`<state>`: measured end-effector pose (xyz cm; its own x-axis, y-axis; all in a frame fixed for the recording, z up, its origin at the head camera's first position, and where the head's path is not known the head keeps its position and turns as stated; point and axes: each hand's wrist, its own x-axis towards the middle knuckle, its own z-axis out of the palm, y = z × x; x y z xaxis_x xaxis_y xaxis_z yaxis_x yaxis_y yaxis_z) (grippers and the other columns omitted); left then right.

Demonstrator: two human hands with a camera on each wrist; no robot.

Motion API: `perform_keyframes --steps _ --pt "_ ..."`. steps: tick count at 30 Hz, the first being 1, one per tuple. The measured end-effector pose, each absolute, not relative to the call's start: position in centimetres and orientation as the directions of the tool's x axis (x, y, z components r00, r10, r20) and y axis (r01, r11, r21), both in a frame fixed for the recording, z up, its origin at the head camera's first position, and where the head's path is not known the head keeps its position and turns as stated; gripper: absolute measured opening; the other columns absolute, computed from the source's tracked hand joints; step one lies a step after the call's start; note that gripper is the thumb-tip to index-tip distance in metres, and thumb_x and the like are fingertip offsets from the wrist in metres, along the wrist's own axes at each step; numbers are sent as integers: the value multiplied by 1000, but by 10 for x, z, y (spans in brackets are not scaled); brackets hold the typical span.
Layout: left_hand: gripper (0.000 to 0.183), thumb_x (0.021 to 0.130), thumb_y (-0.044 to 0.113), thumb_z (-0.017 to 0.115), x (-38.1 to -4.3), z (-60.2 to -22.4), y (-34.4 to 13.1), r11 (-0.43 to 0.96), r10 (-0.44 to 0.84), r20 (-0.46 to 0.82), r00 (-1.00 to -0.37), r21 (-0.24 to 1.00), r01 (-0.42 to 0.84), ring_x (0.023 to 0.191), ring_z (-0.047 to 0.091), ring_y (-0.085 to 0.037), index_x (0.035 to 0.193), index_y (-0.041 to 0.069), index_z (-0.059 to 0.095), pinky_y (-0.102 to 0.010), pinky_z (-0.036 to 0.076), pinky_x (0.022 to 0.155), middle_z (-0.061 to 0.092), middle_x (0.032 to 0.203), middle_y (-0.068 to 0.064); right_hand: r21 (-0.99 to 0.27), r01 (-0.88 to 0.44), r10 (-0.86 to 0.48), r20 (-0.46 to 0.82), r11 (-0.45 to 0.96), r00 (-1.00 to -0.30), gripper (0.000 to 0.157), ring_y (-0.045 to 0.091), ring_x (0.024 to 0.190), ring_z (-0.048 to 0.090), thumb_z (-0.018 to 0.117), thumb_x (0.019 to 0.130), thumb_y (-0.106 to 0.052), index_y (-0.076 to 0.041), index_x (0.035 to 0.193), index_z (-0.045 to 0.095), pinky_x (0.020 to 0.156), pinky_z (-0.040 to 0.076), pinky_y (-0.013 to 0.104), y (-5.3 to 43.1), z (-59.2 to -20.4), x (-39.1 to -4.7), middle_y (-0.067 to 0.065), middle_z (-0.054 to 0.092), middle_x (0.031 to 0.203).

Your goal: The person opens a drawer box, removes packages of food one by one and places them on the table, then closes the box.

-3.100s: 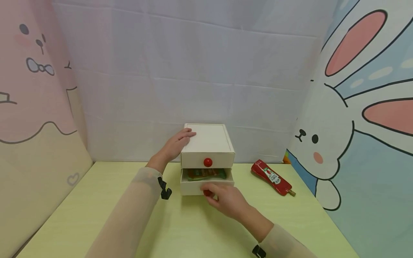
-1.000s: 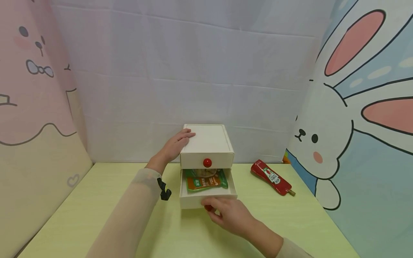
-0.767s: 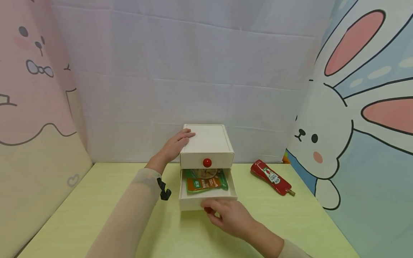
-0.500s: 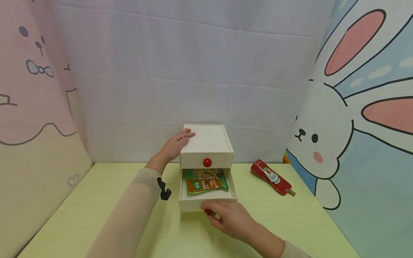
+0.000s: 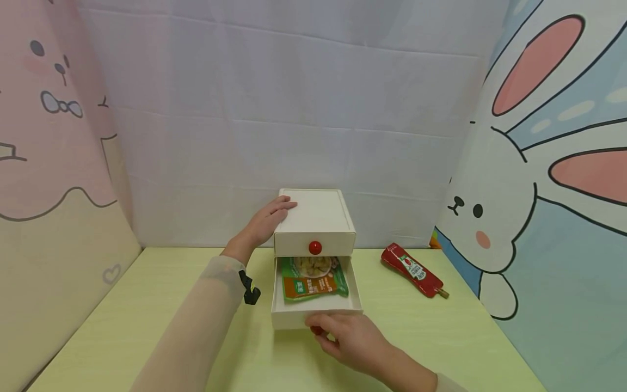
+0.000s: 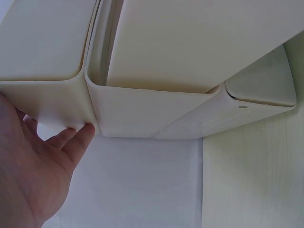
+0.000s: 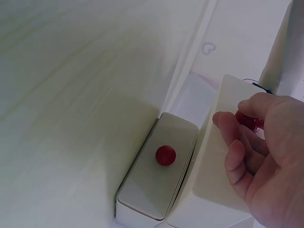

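A white drawer cabinet (image 5: 317, 209) stands at the back of the table. My left hand (image 5: 259, 226) rests at its upper left edge, fingers lying straight over the top; the left wrist view shows fingertips (image 6: 85, 133) against the cabinet's upper part. Thumb and fingers of my right hand (image 5: 355, 343) pinch the red knob (image 7: 248, 121) of a pulled-out drawer (image 5: 289, 319). Inside the drawer lies a green and orange food packet (image 5: 315, 286) with a picture of pale pieces in a bowl; its back end is under the cabinet.
Above, the top drawer with a red knob (image 5: 315, 247) is closed. Below the pulled-out one, the right wrist view shows another closed drawer (image 7: 147, 187), hidden from the head view. A red ketchup pouch (image 5: 413, 270) lies on the table to the right. A white curtain (image 5: 294, 109) hangs behind.
My right hand has drawn the drawer further out towards me, and more of the food packet shows. The left hand has stayed on the cabinet; the ketchup pouch has not moved.
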<state>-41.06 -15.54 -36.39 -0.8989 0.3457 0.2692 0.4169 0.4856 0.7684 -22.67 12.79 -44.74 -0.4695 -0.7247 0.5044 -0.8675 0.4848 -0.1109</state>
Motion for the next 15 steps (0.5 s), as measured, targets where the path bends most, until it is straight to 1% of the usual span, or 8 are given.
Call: perform_keyframes --steps 7,15 --pt "53 120 29 32 -410 -364 -155 487 348 272 -897 765 421 173 9 -37 167 10 48 -67 12 137 21 185 -10 -58 -883 -731 537 466 -421 37 -3 88 74 90 90 -11 -19 122 74 79 60 14 129 -449 -223 -11 82 103" --pt "53 120 29 32 -411 -364 -154 486 343 268 -900 769 415 173 9 -37 167 10 48 -67 12 137 20 185 -10 -39 -882 -737 534 469 -415 35 -5 85 71 90 90 -12 -21 119 73 78 59 13 131 -450 -219 -13 81 100"
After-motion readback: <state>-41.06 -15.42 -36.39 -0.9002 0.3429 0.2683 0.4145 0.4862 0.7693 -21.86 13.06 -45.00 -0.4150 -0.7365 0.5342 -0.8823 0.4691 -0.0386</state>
